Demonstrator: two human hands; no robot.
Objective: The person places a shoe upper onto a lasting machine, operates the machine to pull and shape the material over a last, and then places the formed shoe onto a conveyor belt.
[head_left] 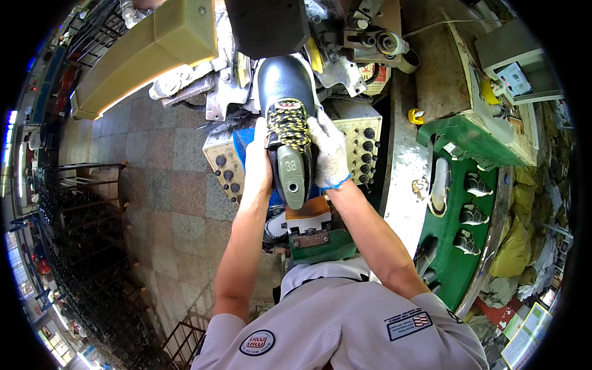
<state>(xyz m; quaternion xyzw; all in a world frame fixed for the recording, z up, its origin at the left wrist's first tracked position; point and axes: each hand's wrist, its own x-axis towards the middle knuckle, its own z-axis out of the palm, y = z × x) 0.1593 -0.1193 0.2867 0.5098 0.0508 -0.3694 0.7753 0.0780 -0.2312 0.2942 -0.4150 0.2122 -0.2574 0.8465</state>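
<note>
Between both hands is a black shoe upper with yellow-and-black laces, mounted on a grey-green shoe last. Its toe points away from me, under a dark block of the machine, which hides what lies beneath. My left hand grips the left side of the shoe near the heel, fingers closed along it. On the opposite side my right hand, in a white glove with a blue cuff, is wrapped against the shoe beside the laces. Metal plates of the machine flank the toe.
Control panels with black knobs sit below the shoe on both sides. A large yellow machine cover extends left. To the right, a green conveyor carries several shoes. Dark racks stand on the left over a tiled floor.
</note>
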